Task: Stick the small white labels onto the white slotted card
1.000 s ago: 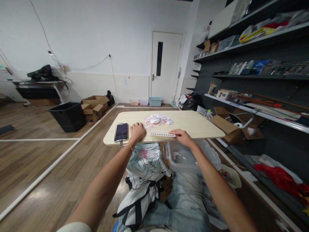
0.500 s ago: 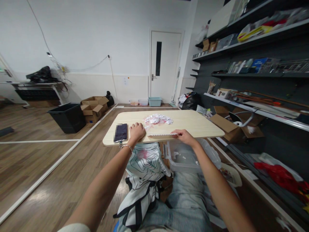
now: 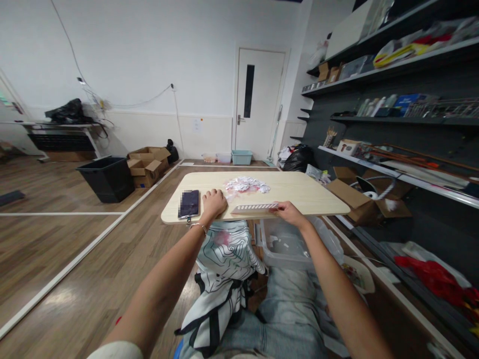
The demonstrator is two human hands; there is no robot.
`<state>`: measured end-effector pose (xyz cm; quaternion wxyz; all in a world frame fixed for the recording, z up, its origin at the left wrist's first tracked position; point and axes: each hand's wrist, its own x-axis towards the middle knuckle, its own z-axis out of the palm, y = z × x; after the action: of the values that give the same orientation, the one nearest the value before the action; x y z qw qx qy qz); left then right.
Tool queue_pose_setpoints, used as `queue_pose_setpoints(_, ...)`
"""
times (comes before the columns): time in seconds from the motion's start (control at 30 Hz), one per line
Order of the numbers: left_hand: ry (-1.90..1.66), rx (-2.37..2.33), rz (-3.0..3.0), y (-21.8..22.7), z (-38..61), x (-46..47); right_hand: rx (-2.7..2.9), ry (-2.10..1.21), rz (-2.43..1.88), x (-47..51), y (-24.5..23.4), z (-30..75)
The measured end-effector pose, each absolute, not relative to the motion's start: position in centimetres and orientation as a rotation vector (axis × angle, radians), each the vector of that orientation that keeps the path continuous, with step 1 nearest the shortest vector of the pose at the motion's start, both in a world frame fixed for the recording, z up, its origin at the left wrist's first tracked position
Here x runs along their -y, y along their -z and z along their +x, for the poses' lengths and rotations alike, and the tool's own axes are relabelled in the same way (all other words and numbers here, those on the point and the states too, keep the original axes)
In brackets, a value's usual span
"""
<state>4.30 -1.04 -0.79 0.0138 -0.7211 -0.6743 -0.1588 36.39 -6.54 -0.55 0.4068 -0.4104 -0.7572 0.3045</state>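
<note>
White strip (image 3: 256,206) has turned in the right hand (image 3: 290,213) since half a second ago: thin edge-on then, slanted slots or marks showing now. Right thumb and fingers pinch its right end, along the table's near edge. Left hand (image 3: 214,203) palm-down, fingers bent; can't tell if gripping anything. Phone (image 3: 190,203) just left; small paper scraps (image 3: 247,184) heaped beyond. Round-cornered, wood-look table (image 3: 310,192) bare toward right.
</note>
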Motion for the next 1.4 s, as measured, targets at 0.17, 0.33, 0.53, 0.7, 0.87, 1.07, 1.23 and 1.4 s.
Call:
queue_pose_setpoints(0.17,0.489,2.097,-2.246,0.91,4.23,0.87,1.887,-0.791,-1.022,6.67,0.38,36.16)
queue_pose_setpoints(0.33,0.481,2.095,-2.250,0.99,4.17,0.71,1.879,-0.778,-1.061,7.03,0.08,36.19)
queue_pose_setpoints(0.53,0.489,2.083,-2.236,1.08,4.22,0.79,1.807,-0.699,-1.157,7.14,0.31,36.03)
queue_pose_setpoints(0.7,0.490,2.078,-2.235,1.02,4.25,0.96,1.847,-0.680,-1.164,7.01,0.41,35.88)
queue_pose_setpoints(0.87,0.486,2.089,-2.234,0.87,4.25,1.06,1.918,-0.684,-1.125,7.14,0.23,35.97)
queue_pose_setpoints(1.07,0.490,2.090,-2.241,0.93,4.14,0.97,1.857,-0.716,-1.145,7.11,0.38,35.94)
queue_pose_setpoints(1.23,0.481,2.098,-2.231,1.01,4.09,0.88,1.743,-0.700,-1.144,7.31,0.40,36.00)
queue_pose_setpoints(1.4,0.487,2.082,-2.241,0.92,4.19,0.97,1.680,-0.643,-1.138,7.14,0.47,35.88)
